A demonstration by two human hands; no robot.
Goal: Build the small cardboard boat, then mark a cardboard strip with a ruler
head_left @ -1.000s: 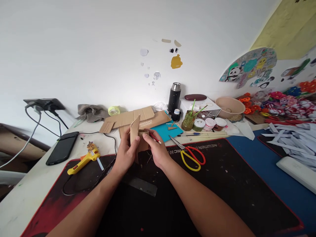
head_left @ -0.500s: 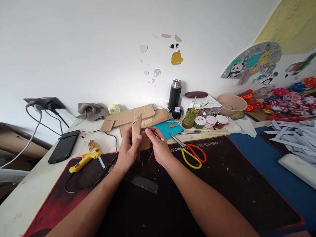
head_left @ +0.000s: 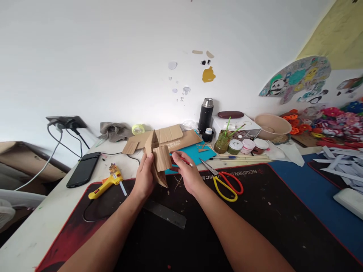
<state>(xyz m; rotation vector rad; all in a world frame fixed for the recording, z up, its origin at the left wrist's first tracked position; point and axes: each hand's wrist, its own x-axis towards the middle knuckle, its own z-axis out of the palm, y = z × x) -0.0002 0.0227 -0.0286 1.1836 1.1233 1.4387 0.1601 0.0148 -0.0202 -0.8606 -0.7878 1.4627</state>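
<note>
My left hand (head_left: pixel 145 175) is closed on a folded piece of brown cardboard (head_left: pixel 162 158), thumb on its near face. The cardboard stands tilted above the mat, with a ridged flap facing right. My right hand (head_left: pixel 184 166) is just right of that flap, its fingers curled around a thin red pencil (head_left: pixel 187 163); the pencil's far end is hidden. Whether the right fingertips touch the flap is hard to tell. Beneath the hands, a clear ruler (head_left: pixel 166 214) lies on the black mat (head_left: pixel 255 219). Red-and-yellow scissors (head_left: pixel 224 183) rest open to the right.
A yellow glue gun (head_left: pixel 106 185) with its cord lies left, beside a black phone (head_left: pixel 83 170). Cardboard sheets (head_left: pixel 181 142) and blue paper (head_left: pixel 208 154) lie behind the hands. Farther back stand a black flask (head_left: pixel 206 115), paint jars (head_left: pixel 235 146) and a bowl (head_left: pixel 272 126). Paper strips (head_left: pixel 344 164) are piled right.
The cardboard has turned, so its ridged flap now shows toward me. My right hand has come off the flap's near side and sits slightly right. The whole view has shifted a little.
</note>
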